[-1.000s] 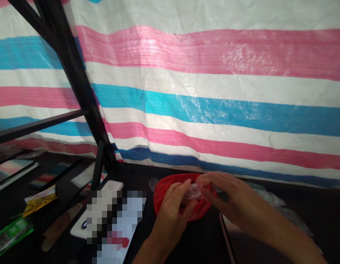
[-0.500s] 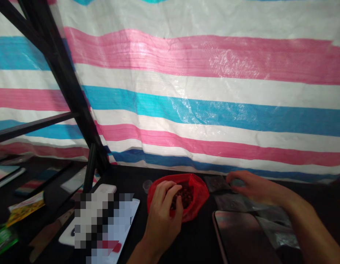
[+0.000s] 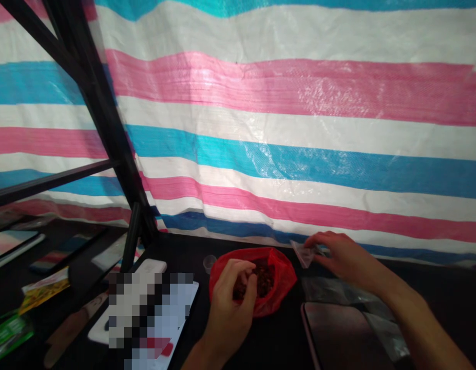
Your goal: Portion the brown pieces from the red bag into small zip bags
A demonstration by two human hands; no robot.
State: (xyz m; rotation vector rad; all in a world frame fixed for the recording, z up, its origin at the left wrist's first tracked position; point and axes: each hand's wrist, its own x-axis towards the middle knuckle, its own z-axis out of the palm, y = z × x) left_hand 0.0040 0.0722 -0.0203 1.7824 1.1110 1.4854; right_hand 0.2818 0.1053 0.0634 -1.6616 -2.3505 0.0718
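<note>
Left hand (image 3: 232,295) pinching dark bits inside red bag (image 3: 278,280); right hand (image 3: 338,254) gripping small clear pouch (image 3: 304,253). Risk: bits spilling onto tabletop (image 3: 284,339) in transfer; pouch mouth narrow.

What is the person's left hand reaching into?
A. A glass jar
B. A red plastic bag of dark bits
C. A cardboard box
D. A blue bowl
B: the left hand has its fingertips inside the open red plastic bag, among dark reddish-brown pieces, while the right hand holds a small clear packet off to the side.
</note>
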